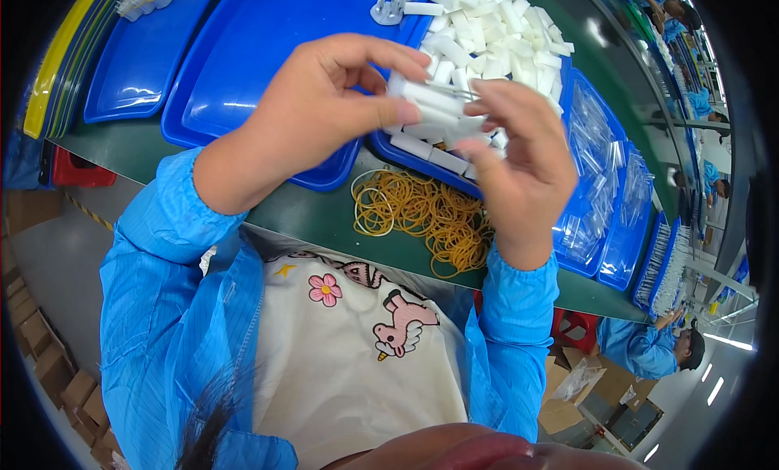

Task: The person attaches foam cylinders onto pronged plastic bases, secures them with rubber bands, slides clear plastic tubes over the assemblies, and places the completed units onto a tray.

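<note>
Over the near edge of a heap of white blocks point(495, 32), both my hands are raised around a small clear plastic piece point(442, 90) with thin rods. White shows in or behind it; motion blur hides which. My left hand point(324, 92) pinches its left end between thumb and fingers. At the other end, the curled fingers of my right hand point(523, 141) close on the piece, the thumb lower and a little apart. Just below lies a pile of tan rubber bands point(430, 214) on the green tabletop point(312, 214).
Blue trays point(219, 72) stand at the left. A few clear rodded pieces point(392, 3) stand at the far middle. Right of the blocks, blue trays hold clear plastic tubes point(588, 153). Another person point(641, 348) sits at the far right. Cardboard boxes point(61, 372) are on the floor.
</note>
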The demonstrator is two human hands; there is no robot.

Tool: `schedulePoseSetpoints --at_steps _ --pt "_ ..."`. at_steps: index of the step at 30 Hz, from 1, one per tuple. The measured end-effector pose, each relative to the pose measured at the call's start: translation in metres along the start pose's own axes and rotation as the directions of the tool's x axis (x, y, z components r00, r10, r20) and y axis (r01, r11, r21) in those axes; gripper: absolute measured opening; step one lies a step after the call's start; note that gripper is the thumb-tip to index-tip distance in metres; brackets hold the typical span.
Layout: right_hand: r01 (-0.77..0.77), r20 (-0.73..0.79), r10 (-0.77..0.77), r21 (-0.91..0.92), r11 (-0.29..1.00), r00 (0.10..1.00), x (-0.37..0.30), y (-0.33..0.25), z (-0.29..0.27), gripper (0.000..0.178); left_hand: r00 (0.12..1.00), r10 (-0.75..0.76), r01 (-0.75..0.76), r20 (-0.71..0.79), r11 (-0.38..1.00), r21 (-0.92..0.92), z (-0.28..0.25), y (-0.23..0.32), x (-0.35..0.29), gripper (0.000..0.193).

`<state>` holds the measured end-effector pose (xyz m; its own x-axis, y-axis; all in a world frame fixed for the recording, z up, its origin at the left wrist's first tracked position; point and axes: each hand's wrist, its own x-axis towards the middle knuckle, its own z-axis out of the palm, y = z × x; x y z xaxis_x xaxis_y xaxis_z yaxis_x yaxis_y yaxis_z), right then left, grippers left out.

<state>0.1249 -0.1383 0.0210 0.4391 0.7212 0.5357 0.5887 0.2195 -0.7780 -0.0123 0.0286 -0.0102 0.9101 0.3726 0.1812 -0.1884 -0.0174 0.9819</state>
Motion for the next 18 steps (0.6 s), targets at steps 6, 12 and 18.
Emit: schedulePoseSetpoints --at_steps 6,12,18 --pt "0.164 0.288 -0.02 -0.484 0.859 0.957 0.012 0.007 -0.038 0.024 0.983 -0.157 0.115 -0.1 0.935 -0.336 -0.015 0.005 0.003 0.034" --pt "0.224 0.386 0.023 -0.581 0.783 0.922 0.011 0.013 -0.037 0.029 0.983 -0.148 0.107 -0.107 0.94 -0.324 -0.014 0.003 0.003 0.034" --pt "0.027 0.234 0.087 -0.447 0.894 0.968 0.009 0.008 -0.034 0.024 0.979 -0.178 0.14 -0.099 0.942 -0.306 -0.007 0.006 0.003 0.035"
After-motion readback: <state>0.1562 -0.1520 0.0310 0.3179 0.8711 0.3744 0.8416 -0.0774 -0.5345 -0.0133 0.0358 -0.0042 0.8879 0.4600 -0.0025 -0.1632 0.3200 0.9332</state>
